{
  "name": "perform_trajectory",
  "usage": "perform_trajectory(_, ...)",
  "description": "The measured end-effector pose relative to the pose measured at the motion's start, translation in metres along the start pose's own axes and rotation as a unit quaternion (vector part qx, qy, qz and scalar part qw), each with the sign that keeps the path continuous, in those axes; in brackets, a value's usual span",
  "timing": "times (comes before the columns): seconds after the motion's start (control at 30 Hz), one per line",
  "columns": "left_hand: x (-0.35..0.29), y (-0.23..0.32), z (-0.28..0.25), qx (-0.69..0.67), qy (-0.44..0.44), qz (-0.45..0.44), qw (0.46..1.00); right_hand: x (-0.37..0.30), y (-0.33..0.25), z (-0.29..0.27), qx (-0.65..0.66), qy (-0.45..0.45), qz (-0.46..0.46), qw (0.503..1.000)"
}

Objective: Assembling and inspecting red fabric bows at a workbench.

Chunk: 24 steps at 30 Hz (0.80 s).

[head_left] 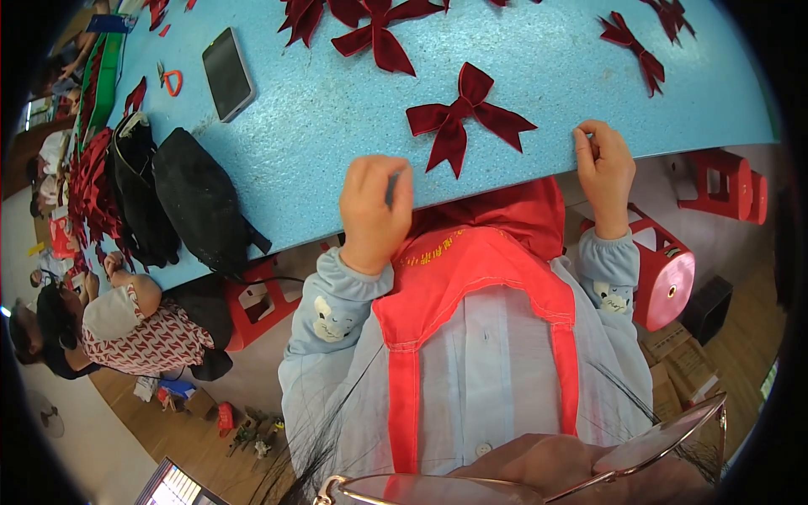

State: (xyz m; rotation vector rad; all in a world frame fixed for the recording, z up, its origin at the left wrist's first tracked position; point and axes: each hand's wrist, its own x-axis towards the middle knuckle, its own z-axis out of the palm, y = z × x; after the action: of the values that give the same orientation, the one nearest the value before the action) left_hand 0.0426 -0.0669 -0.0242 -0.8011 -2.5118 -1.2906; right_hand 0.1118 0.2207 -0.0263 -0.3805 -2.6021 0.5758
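Observation:
A dark red velvet bow [461, 109] lies flat near the front edge of the blue table [311, 143], its loops and notched tails spread out. To the lower left of the bow, my left hand [370, 206] rests at the table edge, fingers loosely curled in toward the thumb, with nothing visible in it. My right hand [607, 172] is at the edge on the other side, also curled, thumb close to the forefinger and nothing seen in it. Neither hand touches the bow. Both palms are partly hidden.
More red bows [379, 34] lie at the far side, another bow [637, 52] at far right. On the left are a phone [228, 74], orange-handled snips [172, 82], a black pouch [198, 198] and piled red ribbon [94, 185]. A co-worker [147, 328] sits left; red stools [661, 269] stand below.

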Motion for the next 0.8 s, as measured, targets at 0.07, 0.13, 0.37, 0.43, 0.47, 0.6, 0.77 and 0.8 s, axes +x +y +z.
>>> perform_trajectory(0.07,0.009,-0.001,-0.005,-0.011,0.013,-0.052,0.998,-0.001,0.0,0.001,0.002,-0.001,0.006,1.0)
perform_trajectory(0.13,0.018,0.0,-0.01,-0.015,-0.006,-0.063,0.998,-0.001,0.0,0.002,0.007,0.011,-0.006,1.0)
perform_trajectory(0.37,0.052,-0.003,-0.012,-0.013,-0.077,-0.076,0.994,-0.001,0.0,0.002,0.013,0.021,-0.024,0.999)
perform_trajectory(0.43,0.056,-0.003,-0.012,0.004,-0.127,-0.085,0.988,-0.001,0.0,0.002,0.018,0.019,-0.027,0.999)
perform_trajectory(0.47,0.057,-0.002,-0.011,0.004,-0.128,-0.083,0.988,-0.001,0.0,0.002,0.017,0.021,-0.026,0.999)
perform_trajectory(0.6,0.057,-0.004,-0.006,-0.017,-0.107,-0.082,0.991,-0.002,0.002,0.004,0.014,0.026,-0.027,0.999)
perform_trajectory(0.77,0.061,-0.01,-0.005,0.063,-0.08,0.022,0.995,0.001,0.001,0.0,0.036,0.006,-0.007,0.999)
perform_trajectory(0.8,0.062,-0.01,-0.006,0.07,-0.085,0.019,0.994,0.002,0.001,-0.002,0.044,-0.004,0.001,0.999)
